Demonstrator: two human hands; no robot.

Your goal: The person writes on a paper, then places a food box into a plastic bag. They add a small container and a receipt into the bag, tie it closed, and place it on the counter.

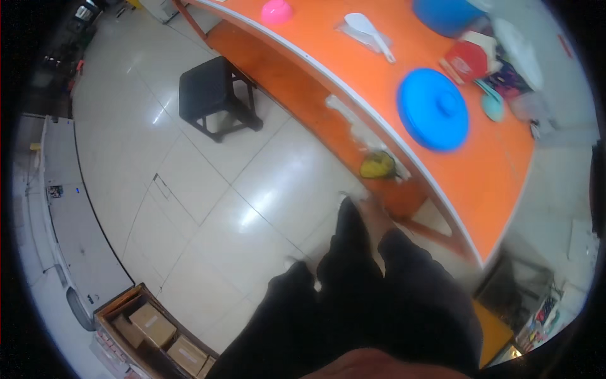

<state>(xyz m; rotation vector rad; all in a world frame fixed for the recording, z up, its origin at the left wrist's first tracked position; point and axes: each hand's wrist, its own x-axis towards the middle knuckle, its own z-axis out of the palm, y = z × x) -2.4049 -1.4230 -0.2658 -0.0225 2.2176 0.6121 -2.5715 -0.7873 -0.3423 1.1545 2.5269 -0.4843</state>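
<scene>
A blurred skin-coloured shape beyond a dark grey cuff seems to be my right hand (374, 208), low beside the orange table; its fingers cannot be made out. My left hand is out of view. On the orange table (478, 189) lie a round blue lid with a knob (433, 109), a white plastic rice spoon (369, 33) on a clear wrapper, and an upturned pink bowl (277, 11). Near the far edge are a blue tub (445, 16), a red and cream box (466, 59) and a pale green spoon (492, 105).
A black plastic stool (208, 90) stands on the tiled floor left of the table. Below the tabletop, an orange shelf (284, 85) holds a yellow-green item (378, 165) and white plastic. At lower left, brown cardboard boxes (152, 326) sit in a wooden-edged container beside a white cabinet (90, 213).
</scene>
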